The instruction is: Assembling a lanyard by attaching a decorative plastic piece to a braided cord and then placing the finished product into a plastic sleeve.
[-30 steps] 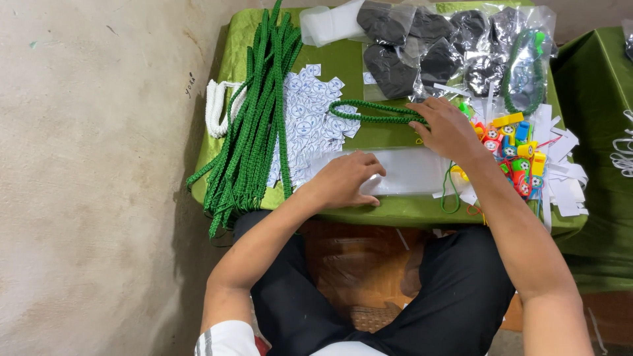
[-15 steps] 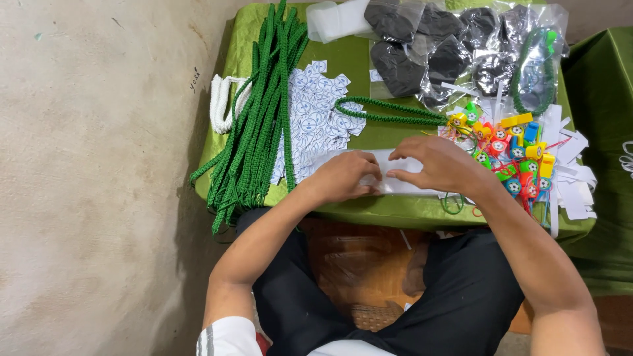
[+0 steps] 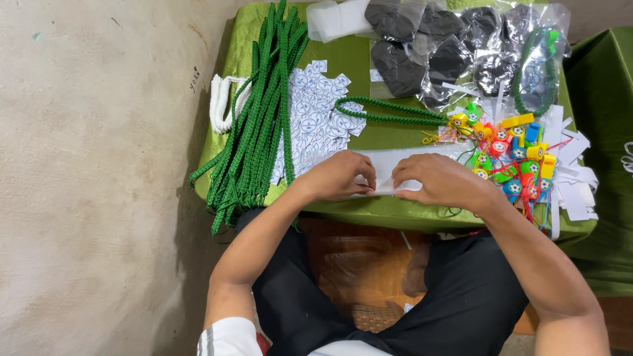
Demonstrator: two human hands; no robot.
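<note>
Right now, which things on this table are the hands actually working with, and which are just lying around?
In hand:
left hand and right hand, both on the clear plastic sleeve

Lying about:
bundle of green cords
looped green cord
pile of small white tags
coloured whistles
bagged black items
white cord

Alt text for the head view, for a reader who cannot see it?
Both hands, left hand and right hand, pinch a clear plastic bag on a green-covered table. Green cords lie left, colourful whistles right, bagged black items behind.
</note>
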